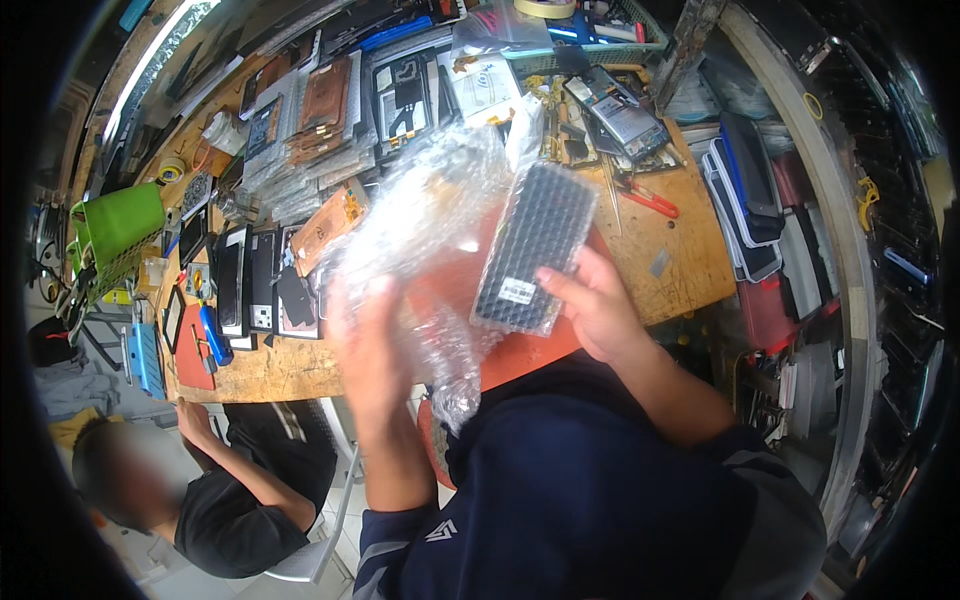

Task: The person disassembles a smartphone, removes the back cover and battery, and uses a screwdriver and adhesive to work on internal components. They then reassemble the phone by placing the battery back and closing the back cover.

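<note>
My right hand (pixel 603 308) grips the lower right edge of a flat, dark rectangular panel (pixel 550 225) in clear bubble wrap. A white label (pixel 516 290) is stuck near the panel's lower end. To its left, my left hand (pixel 368 345) is closed on a large crumpled bundle of clear plastic wrap (pixel 425 205), blurred by motion. The bundle's tail hangs down past the bench's near edge. What it may contain cannot be made out. Below both hands, a red-orange mat (pixel 525 358) covers part of the wooden bench.
Stacks of wrapped flat parts (pixel 325 120) crowd the bench's back. An opened phone (pixel 622 115) and red-handled pliers (pixel 648 198) lie at right. Phone parts (pixel 262 280) and a green basket (pixel 118 225) stand left. Another person (pixel 245 510) sits at lower left.
</note>
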Tool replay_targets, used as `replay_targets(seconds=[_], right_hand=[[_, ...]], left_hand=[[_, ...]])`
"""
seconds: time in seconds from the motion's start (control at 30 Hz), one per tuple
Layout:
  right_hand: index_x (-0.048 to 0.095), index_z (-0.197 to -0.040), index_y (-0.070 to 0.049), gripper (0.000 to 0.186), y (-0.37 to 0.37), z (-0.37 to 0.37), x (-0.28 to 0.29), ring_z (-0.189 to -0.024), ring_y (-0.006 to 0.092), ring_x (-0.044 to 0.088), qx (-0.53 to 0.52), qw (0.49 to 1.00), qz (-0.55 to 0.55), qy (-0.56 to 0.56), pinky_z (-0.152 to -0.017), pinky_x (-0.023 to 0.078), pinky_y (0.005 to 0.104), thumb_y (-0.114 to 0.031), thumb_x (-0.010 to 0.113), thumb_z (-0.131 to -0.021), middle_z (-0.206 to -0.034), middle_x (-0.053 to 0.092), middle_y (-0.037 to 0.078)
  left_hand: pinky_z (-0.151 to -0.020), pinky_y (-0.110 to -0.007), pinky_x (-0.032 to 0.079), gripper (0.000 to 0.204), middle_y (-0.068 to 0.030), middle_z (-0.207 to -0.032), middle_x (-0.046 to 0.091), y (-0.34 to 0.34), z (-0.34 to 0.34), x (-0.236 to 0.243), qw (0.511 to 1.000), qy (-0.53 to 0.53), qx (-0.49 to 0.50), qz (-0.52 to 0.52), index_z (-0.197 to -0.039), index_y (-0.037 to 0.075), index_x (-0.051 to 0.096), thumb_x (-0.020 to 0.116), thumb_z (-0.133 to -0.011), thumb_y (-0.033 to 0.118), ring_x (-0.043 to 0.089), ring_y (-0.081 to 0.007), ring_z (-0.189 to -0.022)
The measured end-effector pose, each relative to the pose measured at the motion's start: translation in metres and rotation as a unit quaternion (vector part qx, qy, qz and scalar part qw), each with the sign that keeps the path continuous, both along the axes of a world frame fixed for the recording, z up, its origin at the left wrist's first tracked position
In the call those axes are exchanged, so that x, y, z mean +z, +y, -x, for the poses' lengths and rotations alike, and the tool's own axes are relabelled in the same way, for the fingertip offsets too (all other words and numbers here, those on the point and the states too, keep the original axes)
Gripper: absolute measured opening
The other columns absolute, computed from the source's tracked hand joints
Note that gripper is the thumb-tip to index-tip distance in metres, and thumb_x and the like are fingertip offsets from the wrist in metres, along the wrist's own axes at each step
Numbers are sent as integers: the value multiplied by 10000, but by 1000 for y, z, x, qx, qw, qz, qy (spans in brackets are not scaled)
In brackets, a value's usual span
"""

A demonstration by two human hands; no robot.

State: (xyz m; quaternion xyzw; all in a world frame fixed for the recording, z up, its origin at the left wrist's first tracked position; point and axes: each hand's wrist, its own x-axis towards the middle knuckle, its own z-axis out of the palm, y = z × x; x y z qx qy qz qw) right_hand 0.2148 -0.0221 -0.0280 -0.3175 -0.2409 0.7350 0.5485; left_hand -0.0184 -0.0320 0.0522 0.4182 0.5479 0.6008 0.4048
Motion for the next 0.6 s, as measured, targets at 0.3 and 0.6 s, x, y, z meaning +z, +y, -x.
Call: replay_targets(seconds=[0.3, 0.6], right_hand=[[487, -1532, 58, 496, 10, -48, 25, -1289, 210, 660, -35, 995, -80, -51, -1155, 482, 376, 6, 558, -1044, -1409, 678, 139], [764, -1217, -14, 415, 55, 33, 89, -1077, 339, 736, 66, 654, -568, -496, -914, 587, 404, 107, 697, -826, -1166, 742, 146]], left_hand=[[-761, -398, 617, 244, -170, -1022, 764, -150, 174, -28, 996, -70, -42, -34, -1081, -46, 735, 722, -973, 173, 762, -260, -873], [-972, -437, 585, 393, -115, -1235, 748, -187, 273, -226, 918, -81, 96, 376, -1346, -36, 673, 670, -981, 111, 717, -274, -1116]])
